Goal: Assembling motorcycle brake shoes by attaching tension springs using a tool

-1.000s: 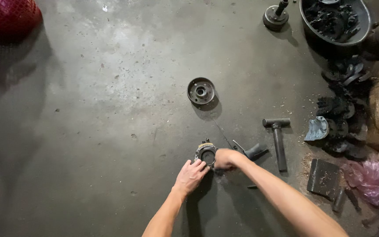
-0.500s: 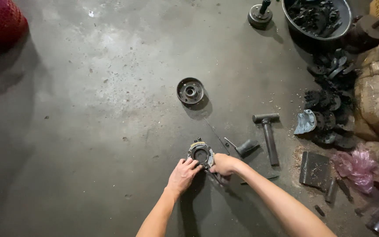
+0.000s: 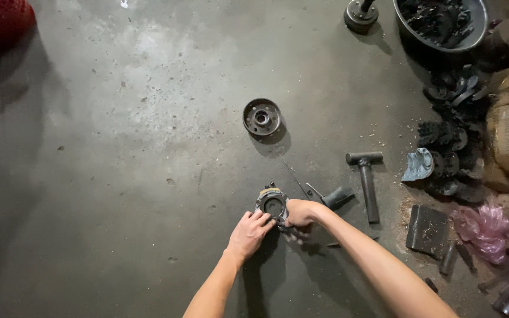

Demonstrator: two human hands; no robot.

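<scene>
- Head view: left hand (image 3: 250,232) and right hand (image 3: 300,212) grip a ring-shaped metal housing (image 3: 272,204) on the concrete floor (image 3: 119,176), fingers closed around its rim.
- Judgement: steady both sides evenly; hammer (image 3: 366,179) lies near.

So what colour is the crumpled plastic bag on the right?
Pink; the plastic bag shows best in the head view.

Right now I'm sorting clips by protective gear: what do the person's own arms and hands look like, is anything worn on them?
Nothing is worn that shows. The left hand and the right hand are bare, with no gloves; no ring, watch or wristband can be made out. Both forearms are bare right down to the bottom edge of the picture, with no sleeve in view. No markings or tape show on either arm.
</scene>
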